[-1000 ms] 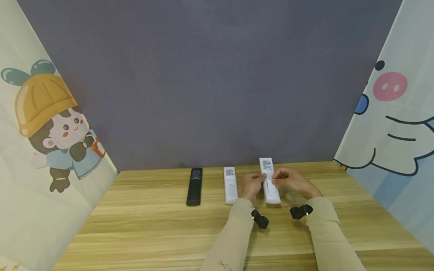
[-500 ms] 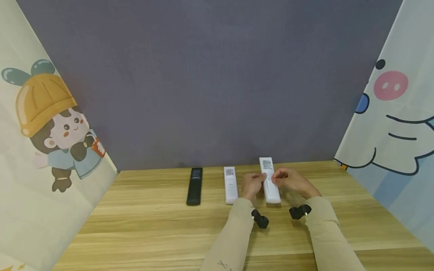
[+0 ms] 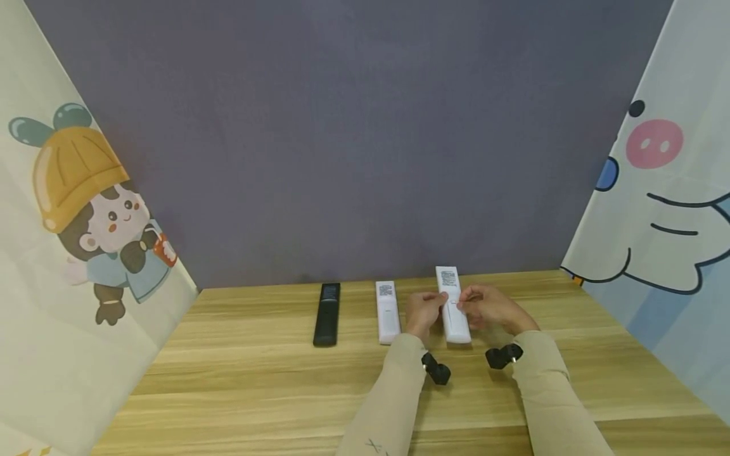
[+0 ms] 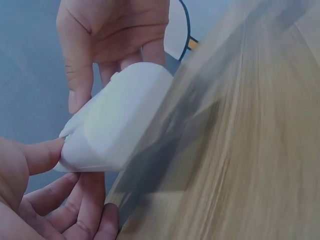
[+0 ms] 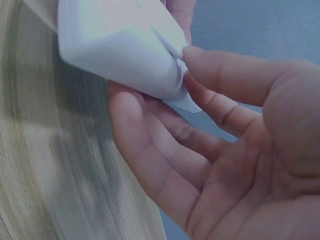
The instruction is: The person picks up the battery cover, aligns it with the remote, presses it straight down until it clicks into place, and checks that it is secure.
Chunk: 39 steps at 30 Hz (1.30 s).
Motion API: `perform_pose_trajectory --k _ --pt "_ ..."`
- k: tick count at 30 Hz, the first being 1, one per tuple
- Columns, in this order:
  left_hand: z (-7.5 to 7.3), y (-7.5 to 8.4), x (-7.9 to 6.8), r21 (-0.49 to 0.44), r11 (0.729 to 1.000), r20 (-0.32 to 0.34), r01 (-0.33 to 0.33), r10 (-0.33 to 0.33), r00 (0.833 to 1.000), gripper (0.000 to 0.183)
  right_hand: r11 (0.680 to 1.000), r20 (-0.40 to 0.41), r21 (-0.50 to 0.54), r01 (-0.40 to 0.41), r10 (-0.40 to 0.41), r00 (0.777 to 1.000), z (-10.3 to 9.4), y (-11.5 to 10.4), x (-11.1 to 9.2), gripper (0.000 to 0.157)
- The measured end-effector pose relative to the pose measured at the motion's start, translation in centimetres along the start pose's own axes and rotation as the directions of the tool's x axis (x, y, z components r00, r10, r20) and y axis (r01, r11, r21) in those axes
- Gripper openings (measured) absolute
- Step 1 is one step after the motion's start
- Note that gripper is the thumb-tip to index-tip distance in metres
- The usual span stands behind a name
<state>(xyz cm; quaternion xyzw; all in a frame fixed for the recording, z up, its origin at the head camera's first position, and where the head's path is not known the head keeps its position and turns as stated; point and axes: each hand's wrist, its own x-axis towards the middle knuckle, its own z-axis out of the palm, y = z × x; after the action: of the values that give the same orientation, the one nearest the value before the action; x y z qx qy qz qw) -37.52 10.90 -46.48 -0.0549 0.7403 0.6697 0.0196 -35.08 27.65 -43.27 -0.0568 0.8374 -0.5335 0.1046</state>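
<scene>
A white remote control (image 3: 455, 326) is held just above the table, its back with the printed label facing up. My left hand (image 3: 422, 313) grips its left edge, thumb on the side and fingers underneath in the left wrist view. From the right, my right hand (image 3: 495, 308) pinches at its edge. In the right wrist view, the right thumb (image 5: 225, 72) and index finger meet at a narrow gap beside the white battery cover (image 5: 157, 22), while other fingers reach under the remote. Part of the cover is hidden by the fingers.
To the left, a second white remote (image 3: 389, 320) and a black remote (image 3: 327, 320) lie back up on the wooden table (image 3: 256, 392). A grey panel (image 3: 365, 139) stands along the table's back edge. Cartoon-printed sheets hang on both sides.
The remote's near end has shifted very slightly left. More of the right hand's fingers now show beside and under the remote. The left hand keeps its grip in place.
</scene>
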Motion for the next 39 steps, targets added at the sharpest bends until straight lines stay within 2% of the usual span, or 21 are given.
perform_pose_trajectory --k 5,14,26,39 --pt "-0.3 0.2 0.2 0.012 1.000 0.040 0.016 -0.017 0.999 0.024 1.000 0.006 0.000 -0.009 0.009 1.000 0.0 -0.1 0.0 0.019" --pt "-0.9 0.6 0.1 -0.029 1.000 0.176 0.011 -0.005 0.984 0.040 1.000 -0.007 0.005 -0.025 0.025 1.000 -0.3 0.0 0.1 0.015" --pt "-1.1 0.7 -0.4 -0.011 1.000 0.195 0.012 -0.009 0.981 0.043 0.999 -0.033 -0.016 -0.037 0.037 0.999 -0.1 0.0 -0.1 0.016" --pt "-0.8 0.5 0.0 -0.037 0.999 0.188 0.021 -0.014 0.982 0.041 0.998 -0.046 -0.033 -0.056 0.054 0.997 -0.1 -0.1 -0.1 0.016"
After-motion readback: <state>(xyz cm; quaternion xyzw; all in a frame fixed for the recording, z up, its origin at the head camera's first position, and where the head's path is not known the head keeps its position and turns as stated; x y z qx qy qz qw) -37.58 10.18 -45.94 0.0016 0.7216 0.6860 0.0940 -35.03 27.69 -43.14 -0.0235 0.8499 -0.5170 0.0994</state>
